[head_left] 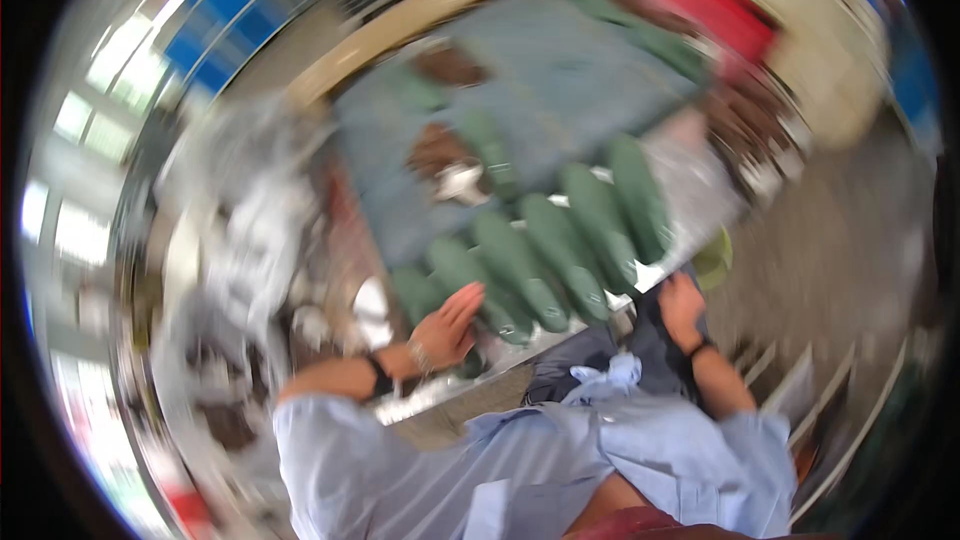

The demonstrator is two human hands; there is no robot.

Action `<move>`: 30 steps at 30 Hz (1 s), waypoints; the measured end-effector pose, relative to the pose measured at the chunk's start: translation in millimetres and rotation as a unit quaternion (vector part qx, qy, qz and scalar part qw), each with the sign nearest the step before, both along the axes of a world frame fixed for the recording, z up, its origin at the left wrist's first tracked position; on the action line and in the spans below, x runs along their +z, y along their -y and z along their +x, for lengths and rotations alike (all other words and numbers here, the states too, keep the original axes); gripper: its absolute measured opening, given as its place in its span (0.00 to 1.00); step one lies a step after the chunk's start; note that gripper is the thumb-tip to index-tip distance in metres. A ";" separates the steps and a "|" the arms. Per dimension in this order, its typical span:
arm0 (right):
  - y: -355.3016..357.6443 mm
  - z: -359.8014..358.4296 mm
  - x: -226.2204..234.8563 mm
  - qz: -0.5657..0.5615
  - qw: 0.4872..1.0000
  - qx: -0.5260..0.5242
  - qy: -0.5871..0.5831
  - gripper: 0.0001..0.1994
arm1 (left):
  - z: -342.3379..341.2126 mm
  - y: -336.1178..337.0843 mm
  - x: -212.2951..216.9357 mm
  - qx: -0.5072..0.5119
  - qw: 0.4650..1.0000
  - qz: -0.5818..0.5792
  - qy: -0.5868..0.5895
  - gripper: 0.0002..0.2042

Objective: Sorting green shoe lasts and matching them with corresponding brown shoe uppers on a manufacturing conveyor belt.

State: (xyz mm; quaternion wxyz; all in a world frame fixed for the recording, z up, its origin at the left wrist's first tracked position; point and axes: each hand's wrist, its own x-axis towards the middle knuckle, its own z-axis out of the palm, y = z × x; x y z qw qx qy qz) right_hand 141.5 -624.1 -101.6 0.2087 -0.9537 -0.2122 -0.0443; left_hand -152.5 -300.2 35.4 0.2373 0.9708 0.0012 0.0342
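Observation:
A row of several long green insole-shaped pieces (512, 258) lies side by side along the near edge of the table (560, 80), each with a small pale mark at its near end. My left hand (447, 330) is at the left end of this row, its fingers stretched out over or against the green pieces. Nothing shows in its grasp. Close to the table's near right corner, by my dark trousers, my right hand (682, 310) has its fingers curled in. Whether it holds anything is hidden by blur.
Brown bundles (440, 150) and a few more green pieces (488, 152) lie farther back on the table. More brown items (755, 130) hang or lie by its right edge. Clear plastic bags (235, 240) crowd the left side. A red bin-like object (700, 0) stands at the back right.

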 end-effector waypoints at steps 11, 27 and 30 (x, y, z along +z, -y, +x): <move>1.1 29.4 -20.1 -0.094 0.993 -0.009 -0.067 0.15 | -16.3 -1.7 -14.6 0.059 0.998 0.034 0.001 0.31; 17.9 39.4 -40.9 -0.046 0.998 -0.011 -0.052 0.13 | 0.1 -3.3 -22.2 -0.009 1.000 -0.016 0.000 0.34; 2.2 32.2 -27.6 -0.032 0.999 0.014 -0.037 0.10 | -12.1 -3.2 -24.1 0.008 0.999 0.004 0.032 0.39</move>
